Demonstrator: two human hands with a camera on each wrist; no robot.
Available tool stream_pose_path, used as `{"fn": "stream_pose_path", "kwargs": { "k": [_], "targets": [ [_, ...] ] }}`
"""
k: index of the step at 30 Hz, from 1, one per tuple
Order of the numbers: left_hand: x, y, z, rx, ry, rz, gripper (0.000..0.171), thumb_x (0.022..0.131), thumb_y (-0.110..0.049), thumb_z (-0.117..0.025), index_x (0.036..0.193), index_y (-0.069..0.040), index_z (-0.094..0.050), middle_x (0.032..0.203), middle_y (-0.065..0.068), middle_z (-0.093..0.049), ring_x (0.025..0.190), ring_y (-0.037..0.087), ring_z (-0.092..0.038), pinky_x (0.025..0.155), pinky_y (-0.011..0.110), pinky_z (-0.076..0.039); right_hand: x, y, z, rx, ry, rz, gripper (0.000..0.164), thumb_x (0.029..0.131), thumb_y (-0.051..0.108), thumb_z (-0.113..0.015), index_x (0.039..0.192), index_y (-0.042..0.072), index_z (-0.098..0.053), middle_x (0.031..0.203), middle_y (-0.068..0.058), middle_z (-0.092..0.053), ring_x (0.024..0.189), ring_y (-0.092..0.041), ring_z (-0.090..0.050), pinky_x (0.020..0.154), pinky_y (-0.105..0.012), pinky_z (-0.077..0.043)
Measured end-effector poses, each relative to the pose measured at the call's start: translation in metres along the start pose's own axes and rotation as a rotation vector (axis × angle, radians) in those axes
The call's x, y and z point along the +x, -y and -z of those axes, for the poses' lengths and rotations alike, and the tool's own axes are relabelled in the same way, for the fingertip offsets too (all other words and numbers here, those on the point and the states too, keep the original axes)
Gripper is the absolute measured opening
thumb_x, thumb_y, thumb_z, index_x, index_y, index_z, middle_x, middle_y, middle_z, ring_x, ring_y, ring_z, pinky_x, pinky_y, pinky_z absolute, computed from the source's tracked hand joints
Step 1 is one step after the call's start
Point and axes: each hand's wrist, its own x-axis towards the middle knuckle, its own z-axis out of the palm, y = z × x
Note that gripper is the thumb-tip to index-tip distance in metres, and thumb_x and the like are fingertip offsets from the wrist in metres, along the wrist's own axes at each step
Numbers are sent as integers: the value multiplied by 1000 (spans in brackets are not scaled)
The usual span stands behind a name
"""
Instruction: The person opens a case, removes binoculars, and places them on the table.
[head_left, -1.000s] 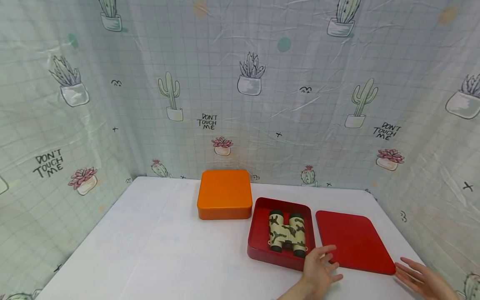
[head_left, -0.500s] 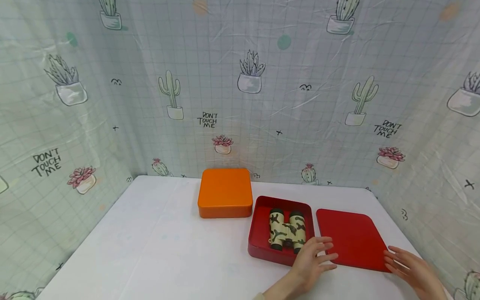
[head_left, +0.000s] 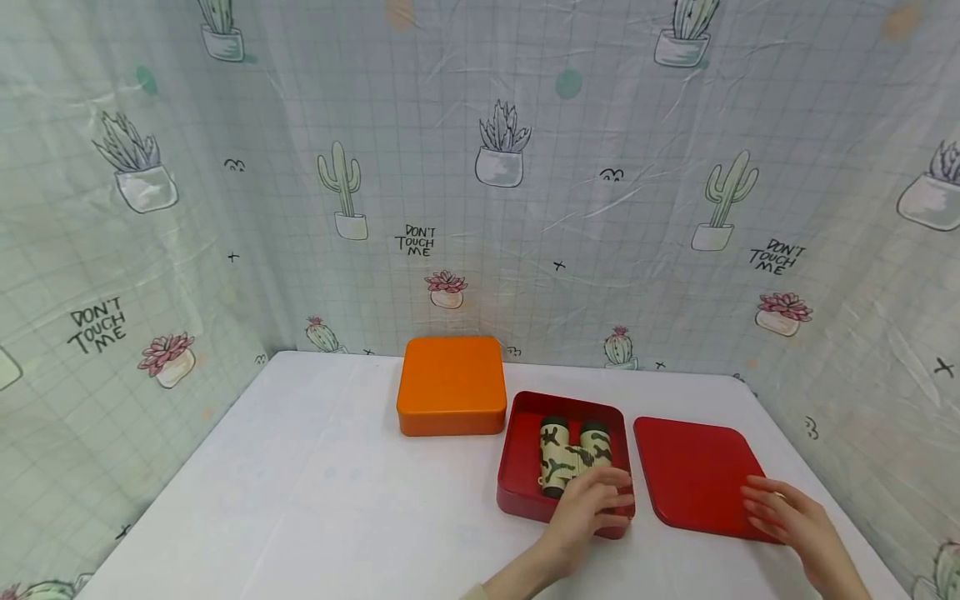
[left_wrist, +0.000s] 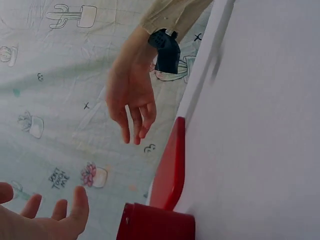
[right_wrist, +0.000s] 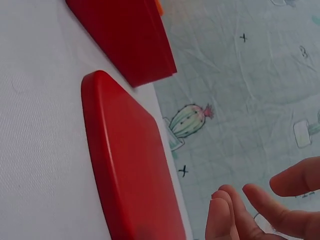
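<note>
A red open box [head_left: 517,483] stands right of the table's middle, with camouflage binoculars [head_left: 556,458] lying inside it. In the head view my left hand [head_left: 588,512] hovers over the box's near right corner, fingers loosely spread, covering the lower right of the binoculars. It holds nothing. Beside the box lies a flat red lid [head_left: 697,475]. My right hand [head_left: 791,517] is above the lid's near right corner, fingers relaxed and grasping nothing. The left wrist view shows that right hand [left_wrist: 132,95] hanging in the air, apart from the lid [left_wrist: 170,165].
An orange closed box [head_left: 452,387] sits at the back of the white table [head_left: 337,500], left of the red box. A curtain [head_left: 480,167] printed with cacti surrounds the table at the back and sides.
My left hand has moved left, from beside the red box to over its near corner and part of the binoculars. My right hand has shifted left over the lid's corner.
</note>
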Motion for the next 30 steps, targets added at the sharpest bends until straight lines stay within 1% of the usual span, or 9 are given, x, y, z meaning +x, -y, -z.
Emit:
{"fn": "stream_pose_path", "kwargs": {
  "k": [1, 2, 3, 5, 9, 13, 17, 25, 30],
  "targets": [
    [-2, 0, 3, 21, -4, -4, 28, 89, -14, -42, 112, -1, -53, 114, 8, -56, 98, 18, -59, 85, 35, -51, -2, 3, -3, -25, -9, 8, 58, 89, 49, -42, 132, 10, -35, 104, 10, -61, 85, 3, -59, 79, -26, -53],
    [-4, -1, 6, 42, -6, -6, 29, 89, -14, -43, 112, -1, -53, 114, 9, -56, 99, 18, -59, 85, 35, -51, -8, 12, -9, -77, -20, 5, 64, 90, 47, -40, 135, 3, -29, 109, 3, -60, 86, 2, -59, 80, -28, -52],
    [-5, -1, 10, 58, -9, -7, 29, 89, -14, -43, 112, -1, -54, 114, 9, -56, 99, 19, -59, 84, 34, -51, -18, 26, -15, -100, -19, 0, 63, 91, 44, -40, 135, 0, -27, 114, -6, -58, 86, 1, -59, 81, -28, -52],
    [-8, -1, 17, 92, -22, -6, 29, 89, -15, -43, 112, -1, -54, 115, 10, -56, 99, 20, -59, 83, 33, -52, -31, 45, -27, -168, -19, 8, 63, 93, 39, -37, 135, -7, -23, 124, -23, -48, 88, -3, -59, 82, -31, -52],
    [-12, 2, 31, 138, -61, -14, 29, 89, -11, -42, 112, 2, -54, 113, 13, -57, 98, 23, -60, 80, 34, -52, -40, 58, -41, -196, -14, 20, 60, 93, 36, -39, 133, -7, -25, 125, -28, -45, 90, -10, -60, 84, -34, -51],
    [-14, 3, 41, 161, -84, -23, 28, 88, -8, -42, 111, 4, -54, 112, 17, -57, 97, 26, -59, 79, 37, -53, -39, 60, -51, -211, -16, 56, 59, 92, 34, -43, 131, -8, -29, 126, -29, -42, 93, -15, -60, 83, -36, -51],
    [-16, 1, 48, 174, -97, -27, 28, 88, -8, -43, 110, 4, -54, 112, 17, -57, 96, 26, -60, 78, 36, -53, -36, 63, -60, -220, -30, 81, 56, 92, 32, -45, 130, -7, -33, 126, -29, -43, 91, -14, -60, 82, -36, -52],
    [-19, -1, 63, 260, -101, -104, 25, 89, -6, -43, 109, 5, -55, 113, 21, -55, 96, 26, -59, 77, 38, -52, -35, 71, -76, -277, -44, 143, 51, 92, 28, -46, 128, -6, -37, 124, -28, -47, 95, -23, -60, 79, -33, -53],
    [-23, -2, 75, 353, -92, -164, 25, 89, -4, -43, 110, 5, -54, 113, 22, -55, 98, 31, -57, 74, 32, -53, -34, 74, -87, -299, -67, 174, 47, 90, 25, -50, 126, -3, -40, 121, -26, -50, 95, -24, -60, 76, -31, -54]
  ]
}}
